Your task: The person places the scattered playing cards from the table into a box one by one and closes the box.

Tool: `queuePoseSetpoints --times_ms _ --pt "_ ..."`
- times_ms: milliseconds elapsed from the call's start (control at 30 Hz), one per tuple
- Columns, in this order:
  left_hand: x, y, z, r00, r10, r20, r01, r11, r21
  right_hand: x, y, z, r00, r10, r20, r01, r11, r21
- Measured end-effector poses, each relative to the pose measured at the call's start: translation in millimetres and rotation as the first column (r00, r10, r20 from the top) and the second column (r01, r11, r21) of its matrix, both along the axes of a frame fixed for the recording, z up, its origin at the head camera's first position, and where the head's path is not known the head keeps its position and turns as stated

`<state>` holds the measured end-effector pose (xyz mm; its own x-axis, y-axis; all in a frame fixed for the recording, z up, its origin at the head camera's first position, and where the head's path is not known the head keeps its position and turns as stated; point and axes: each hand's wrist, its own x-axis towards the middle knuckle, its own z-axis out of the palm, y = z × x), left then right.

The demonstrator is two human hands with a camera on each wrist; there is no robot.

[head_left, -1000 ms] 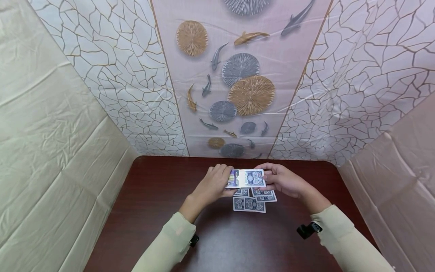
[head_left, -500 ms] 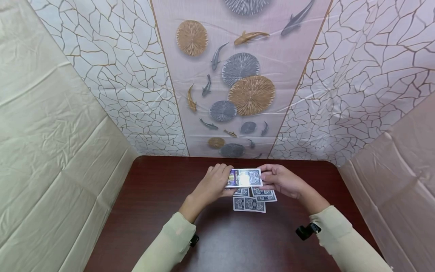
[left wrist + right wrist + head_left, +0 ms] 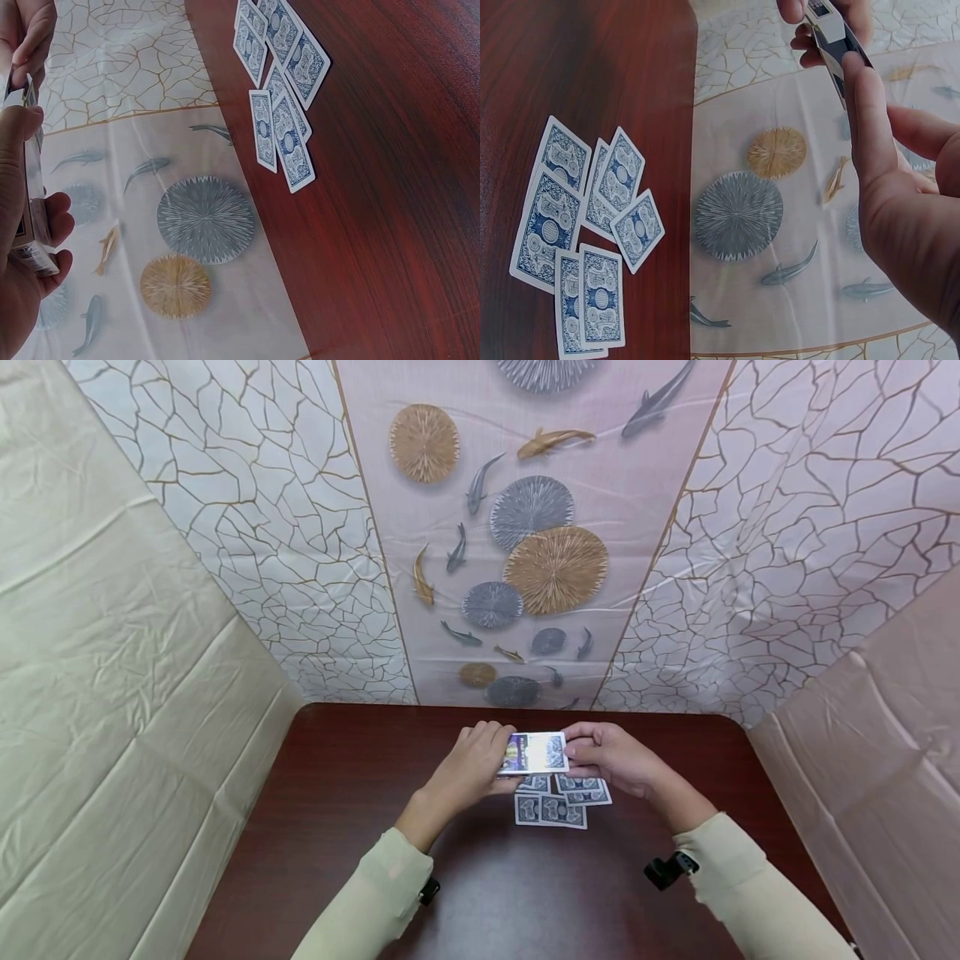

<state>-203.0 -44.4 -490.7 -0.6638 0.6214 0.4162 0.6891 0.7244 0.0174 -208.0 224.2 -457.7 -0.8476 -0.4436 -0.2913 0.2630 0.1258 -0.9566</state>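
Above the table, my left hand grips a card box with a purple and yellow printed face. Blue-backed playing cards stick out of the box's right end, partly washed out by glare. The thumb and fingers of my right hand pinch the outer edge of these cards. In the left wrist view the box lies between thumb and fingers, seen edge-on. The right wrist view shows the box's open end with its flap and a right fingertip at it.
Several blue-backed playing cards lie face down and overlapping on the dark red-brown table, beneath and nearer than the hands. A patterned cloth wall with fish and round motifs stands behind the table. Pale cloth walls flank both sides.
My right hand has moved left towards the box, and the cards have slid further into it, so less of them shows. My left hand and the table cards have stayed put.
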Motion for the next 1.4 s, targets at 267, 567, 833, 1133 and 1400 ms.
queuePoseSetpoints --times_ms 267,567,833,1133,1400 --pt "-1.0 -0.1 -1.6 1.000 -0.006 -0.014 0.007 1.000 0.013 2.0 -11 3.5 0.994 -0.064 -0.084 0.073 0.992 0.106" --pt "-1.2 1.2 -0.1 1.000 0.004 0.000 -0.004 1.000 0.005 1.7 -23 5.0 0.983 -0.073 -0.170 0.106 0.975 0.196" --pt "-1.6 1.8 1.2 1.000 0.002 -0.002 -0.002 1.000 0.015 1.5 -34 7.0 0.967 -0.071 -0.244 0.131 0.962 0.239" --pt "-1.6 2.5 -0.3 1.000 -0.003 -0.016 0.003 1.000 0.015 0.8 -42 2.9 0.945 -0.061 -0.320 0.162 0.940 0.300" --pt "-0.9 2.9 -1.6 1.000 -0.002 -0.009 0.002 1.000 0.013 1.8 -48 1.0 0.937 -0.052 -0.344 0.177 0.923 0.343"
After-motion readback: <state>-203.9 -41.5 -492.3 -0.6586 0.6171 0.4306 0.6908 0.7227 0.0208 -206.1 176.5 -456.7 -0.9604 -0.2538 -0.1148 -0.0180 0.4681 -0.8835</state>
